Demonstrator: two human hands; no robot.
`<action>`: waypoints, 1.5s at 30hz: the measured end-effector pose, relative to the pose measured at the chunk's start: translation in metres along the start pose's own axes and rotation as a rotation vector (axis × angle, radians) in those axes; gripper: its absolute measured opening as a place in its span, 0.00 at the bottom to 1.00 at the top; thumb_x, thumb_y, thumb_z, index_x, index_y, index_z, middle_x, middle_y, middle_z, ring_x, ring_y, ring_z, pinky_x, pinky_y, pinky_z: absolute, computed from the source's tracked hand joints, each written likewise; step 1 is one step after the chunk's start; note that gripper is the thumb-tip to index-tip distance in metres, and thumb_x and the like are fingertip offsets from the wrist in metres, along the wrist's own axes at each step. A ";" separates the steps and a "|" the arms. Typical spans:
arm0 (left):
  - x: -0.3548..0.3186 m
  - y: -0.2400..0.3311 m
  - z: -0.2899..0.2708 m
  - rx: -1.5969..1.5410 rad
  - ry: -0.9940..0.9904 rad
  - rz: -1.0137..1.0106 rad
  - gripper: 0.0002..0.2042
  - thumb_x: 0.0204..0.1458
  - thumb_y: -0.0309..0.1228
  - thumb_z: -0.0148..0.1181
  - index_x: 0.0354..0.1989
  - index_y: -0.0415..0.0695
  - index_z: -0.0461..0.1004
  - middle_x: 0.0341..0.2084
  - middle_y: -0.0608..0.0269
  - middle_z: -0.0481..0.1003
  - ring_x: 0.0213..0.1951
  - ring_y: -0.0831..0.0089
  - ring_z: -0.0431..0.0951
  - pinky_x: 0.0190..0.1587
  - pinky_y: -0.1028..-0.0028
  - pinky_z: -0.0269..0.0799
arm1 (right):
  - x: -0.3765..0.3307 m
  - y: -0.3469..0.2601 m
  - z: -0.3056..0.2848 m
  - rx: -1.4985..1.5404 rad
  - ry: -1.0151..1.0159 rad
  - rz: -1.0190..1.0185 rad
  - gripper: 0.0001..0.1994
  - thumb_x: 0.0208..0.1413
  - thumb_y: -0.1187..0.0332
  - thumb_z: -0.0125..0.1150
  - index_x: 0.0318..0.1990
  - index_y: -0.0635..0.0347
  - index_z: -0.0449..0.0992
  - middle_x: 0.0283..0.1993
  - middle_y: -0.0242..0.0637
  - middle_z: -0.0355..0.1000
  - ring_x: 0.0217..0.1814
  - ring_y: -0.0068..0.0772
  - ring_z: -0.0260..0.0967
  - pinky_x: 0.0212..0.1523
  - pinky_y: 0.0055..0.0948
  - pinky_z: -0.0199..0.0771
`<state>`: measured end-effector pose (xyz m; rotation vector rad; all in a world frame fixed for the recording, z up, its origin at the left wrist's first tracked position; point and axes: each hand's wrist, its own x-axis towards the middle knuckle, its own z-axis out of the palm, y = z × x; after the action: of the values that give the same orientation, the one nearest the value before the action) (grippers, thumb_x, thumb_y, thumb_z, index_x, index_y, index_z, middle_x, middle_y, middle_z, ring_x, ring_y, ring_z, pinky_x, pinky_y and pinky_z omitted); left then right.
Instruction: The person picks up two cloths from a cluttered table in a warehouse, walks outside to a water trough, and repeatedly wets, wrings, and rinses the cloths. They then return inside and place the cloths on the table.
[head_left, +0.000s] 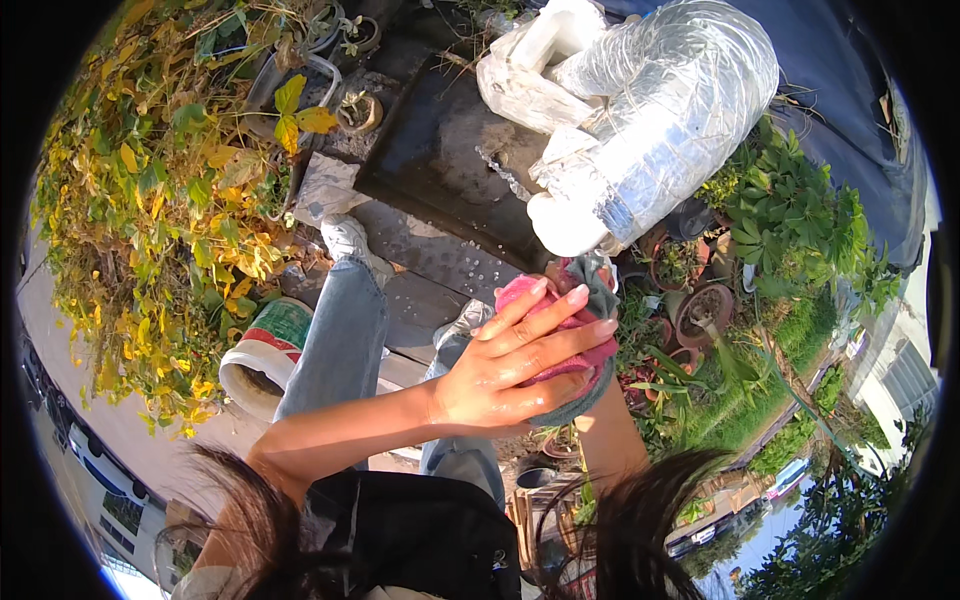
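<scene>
My left hand (510, 365) is wet and lies over a bundled pink cloth (518, 292), its fingers slightly spread across it. A grey-green cloth (600, 290) wraps around the pink one on the right side and underneath. Below the bundle, my right hand (556, 272) supports it from the other side. Only a small part of that hand shows at the top, with its forearm coming up at the lower right. The two hands press the cloths between them. Water drops (474, 268) hang in the air just beyond the bundle.
Ahead lies a wet, shallow basin (420, 190); a water stream (505, 175) falls beside a plastic-wrapped pipe (665, 120). Yellowing plants (180, 220) and a green, red and white bucket (265, 355) are left. Potted plants (705, 310) stand right. My shoes (350, 240) flank the paving.
</scene>
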<state>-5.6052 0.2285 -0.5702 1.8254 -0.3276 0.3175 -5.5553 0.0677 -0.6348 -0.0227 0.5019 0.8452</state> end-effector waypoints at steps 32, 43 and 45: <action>0.004 -0.028 0.114 0.394 -0.633 0.594 0.13 0.28 0.37 0.57 0.20 0.42 0.80 0.30 0.64 0.75 0.43 0.57 0.76 0.53 0.60 0.73 | 0.032 -0.055 0.007 -1.803 0.413 0.460 0.20 0.48 0.55 0.73 0.39 0.63 0.77 0.33 0.32 0.76 0.36 0.23 0.67 0.44 0.28 0.70; -0.028 -0.070 0.078 0.339 -0.896 0.555 0.06 0.35 0.36 0.61 0.20 0.50 0.81 0.31 0.70 0.76 0.47 0.59 0.74 0.54 0.57 0.71 | 0.068 -0.031 -0.035 -1.165 0.602 0.477 0.15 0.54 0.61 0.72 0.40 0.62 0.77 0.34 0.36 0.78 0.29 0.27 0.75 0.36 0.30 0.79; -0.029 -0.084 0.059 0.425 -0.668 0.559 0.07 0.38 0.35 0.61 0.26 0.50 0.80 0.34 0.68 0.73 0.50 0.61 0.73 0.59 0.56 0.68 | 0.082 -0.031 -0.048 -0.921 0.626 0.355 0.16 0.57 0.61 0.69 0.45 0.63 0.77 0.41 0.41 0.79 0.39 0.31 0.78 0.44 0.34 0.83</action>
<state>-5.5970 0.1958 -0.6709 2.1990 -1.3310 0.1499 -5.5071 0.0949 -0.7187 -1.0978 0.6673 1.3673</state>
